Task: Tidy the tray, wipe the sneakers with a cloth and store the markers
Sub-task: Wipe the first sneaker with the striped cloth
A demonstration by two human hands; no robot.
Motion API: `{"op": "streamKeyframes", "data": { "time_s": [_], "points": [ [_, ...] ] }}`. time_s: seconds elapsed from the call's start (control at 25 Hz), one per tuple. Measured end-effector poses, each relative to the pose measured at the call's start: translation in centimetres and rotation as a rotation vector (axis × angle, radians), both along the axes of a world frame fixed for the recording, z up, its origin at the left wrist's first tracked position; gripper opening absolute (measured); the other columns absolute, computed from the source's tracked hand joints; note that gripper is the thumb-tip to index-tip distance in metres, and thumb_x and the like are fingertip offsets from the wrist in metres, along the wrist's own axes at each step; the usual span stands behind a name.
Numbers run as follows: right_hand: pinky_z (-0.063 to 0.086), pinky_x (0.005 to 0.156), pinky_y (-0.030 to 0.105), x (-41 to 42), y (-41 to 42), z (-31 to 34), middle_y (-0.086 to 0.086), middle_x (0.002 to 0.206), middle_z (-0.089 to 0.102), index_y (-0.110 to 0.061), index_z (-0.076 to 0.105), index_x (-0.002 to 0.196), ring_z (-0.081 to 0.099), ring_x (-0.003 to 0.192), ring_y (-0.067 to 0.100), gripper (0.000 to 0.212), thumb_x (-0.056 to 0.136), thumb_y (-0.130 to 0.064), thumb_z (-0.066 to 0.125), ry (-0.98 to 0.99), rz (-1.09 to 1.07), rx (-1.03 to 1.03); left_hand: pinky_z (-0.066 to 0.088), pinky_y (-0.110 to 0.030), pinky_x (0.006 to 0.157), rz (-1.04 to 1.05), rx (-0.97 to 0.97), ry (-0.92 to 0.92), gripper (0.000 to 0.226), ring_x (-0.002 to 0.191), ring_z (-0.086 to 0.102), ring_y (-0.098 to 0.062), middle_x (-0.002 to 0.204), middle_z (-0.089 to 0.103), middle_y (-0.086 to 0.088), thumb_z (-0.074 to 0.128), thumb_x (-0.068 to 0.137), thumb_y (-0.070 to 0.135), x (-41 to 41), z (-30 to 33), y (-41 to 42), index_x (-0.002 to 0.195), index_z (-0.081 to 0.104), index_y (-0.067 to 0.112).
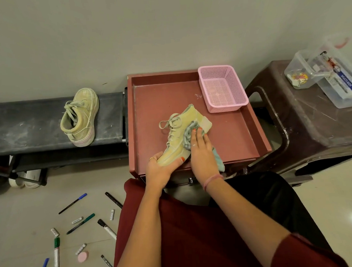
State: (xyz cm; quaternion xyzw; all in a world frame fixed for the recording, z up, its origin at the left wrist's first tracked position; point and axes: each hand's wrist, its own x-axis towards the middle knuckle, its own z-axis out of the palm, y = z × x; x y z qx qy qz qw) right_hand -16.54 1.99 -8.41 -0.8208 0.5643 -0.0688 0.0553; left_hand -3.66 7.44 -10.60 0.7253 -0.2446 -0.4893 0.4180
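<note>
**Head view: sneaker wiped on the tray, markers loose on the floor**

Head view, looking down. On the dark red square tray (241,135): a pale yellow lace-up sneaker (178,139), heel toward the near edge, toe toward the far right. Left hand (160,169) curled round the heel, thumb over the top. Right hand (200,150) pressing a crumpled light blue cloth (190,133) against the sneaker's side, fingers fairly straight, cloth tail trailing past the wrist over the tray's near rim. Second matching sneaker (81,118) lying on a dusty black bench (31,122), well apart to the left. Pink mesh plastic basket (222,87) sitting in the tray's far right corner.

Likely troubles:
- Loose laces snagging in the cloth on a stroke toward the tongue.
- Sneaker sliding off the near rim under a hard push, given the heel close to that edge.
- Hanging cloth tail catching on the rim.
- Scattered markers (74,226) on the pale floor, near the left knee, rolling underfoot on any shift of the legs.

Room to move: bare tray surface left of and beyond the sneaker; raised rim all round; basket just beside the toe, limiting strokes that way. Brown plastic stool (310,116) with clear lidded boxes (328,72) close on the right.
</note>
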Motion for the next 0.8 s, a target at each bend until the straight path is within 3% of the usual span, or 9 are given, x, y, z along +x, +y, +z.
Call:
{"op": "streamKeyframes", "data": {
  "time_s": [0.2, 0.32, 0.4, 0.52, 0.6, 0.68, 0.8],
  "points": [
    [0.035, 0.108, 0.031, -1.5, -2.9, -0.2, 0.007, 0.158, 0.014, -0.007, 0.013, 0.150, 0.024, 0.135, 0.029, 0.066, 0.091, 0.008, 0.035, -0.071, -0.103, 0.069, 0.046, -0.015, 0.070, -0.004, -0.009, -0.024, 0.076, 0.095, 0.063, -0.009, 0.113, 0.064, 0.000, 0.090, 0.061, 0.034, -0.2, 0.3, 0.0, 0.124, 0.053, 0.012],
    [0.038, 0.103, 0.035, -0.7, -6.2, 0.1, 0.010, 0.152, 0.029, -0.006, 0.024, 0.147, 0.037, 0.125, 0.031, 0.058, 0.091, 0.007, 0.033, -0.089, -0.246, 0.079, 0.049, -0.020, 0.076, -0.008, -0.004, -0.047, 0.088, 0.099, 0.062, -0.012, 0.116, 0.063, 0.000, 0.090, 0.053, 0.045, -0.4, 0.1, -0.1, 0.127, 0.053, 0.014],
    [0.037, 0.099, 0.035, -1.0, -8.2, 0.4, 0.014, 0.137, 0.046, -0.002, 0.041, 0.135, 0.046, 0.118, 0.031, 0.047, 0.089, 0.005, 0.038, -0.124, -0.323, 0.153, 0.050, -0.024, 0.083, -0.023, -0.001, -0.074, 0.097, 0.102, 0.061, -0.013, 0.118, 0.062, 0.000, 0.087, 0.046, 0.052, -0.4, 0.0, -0.1, 0.128, 0.052, 0.015],
    [0.043, 0.089, 0.034, -2.9, -10.8, 1.9, 0.018, 0.119, 0.058, 0.001, 0.055, 0.112, 0.054, 0.110, 0.034, 0.025, 0.089, -0.001, 0.045, -0.130, -0.382, 0.405, 0.049, -0.026, 0.088, -0.049, -0.007, -0.101, 0.091, 0.105, 0.059, -0.015, 0.120, 0.060, -0.001, 0.090, 0.056, 0.042, -0.6, 0.0, 0.0, 0.132, 0.048, 0.014],
    [0.042, 0.081, 0.032, -3.4, -11.1, 2.1, 0.018, 0.117, 0.059, 0.001, 0.056, 0.110, 0.056, 0.108, 0.035, 0.023, 0.091, -0.003, 0.045, -0.129, -0.402, 0.502, 0.049, -0.027, 0.090, -0.060, -0.016, -0.120, 0.089, 0.106, 0.058, -0.015, 0.121, 0.059, 0.000, 0.090, 0.059, 0.038, -0.8, 0.2, 0.2, 0.133, 0.048, 0.013],
    [0.041, 0.090, 0.035, -2.7, -10.0, 1.5, 0.017, 0.126, 0.054, 0.000, 0.048, 0.125, 0.053, 0.113, 0.033, 0.034, 0.091, -0.005, 0.043, -0.099, -0.387, 0.428, 0.048, -0.028, 0.092, -0.059, -0.018, -0.131, 0.089, 0.107, 0.057, -0.016, 0.122, 0.058, 0.000, 0.090, 0.059, 0.038, -0.8, 0.1, 0.2, 0.133, 0.048, 0.013],
    [0.034, 0.103, 0.038, -1.5, -6.2, 1.3, 0.018, 0.147, 0.032, 0.000, 0.020, 0.146, 0.043, 0.126, 0.032, 0.057, 0.093, -0.002, 0.040, -0.157, -0.379, 0.244, 0.048, -0.029, 0.093, -0.056, -0.016, -0.121, 0.089, 0.108, 0.057, -0.016, 0.123, 0.057, -0.001, 0.090, 0.059, 0.038, -0.8, 0.1, 0.2, 0.134, 0.047, 0.014]
  ]
}}
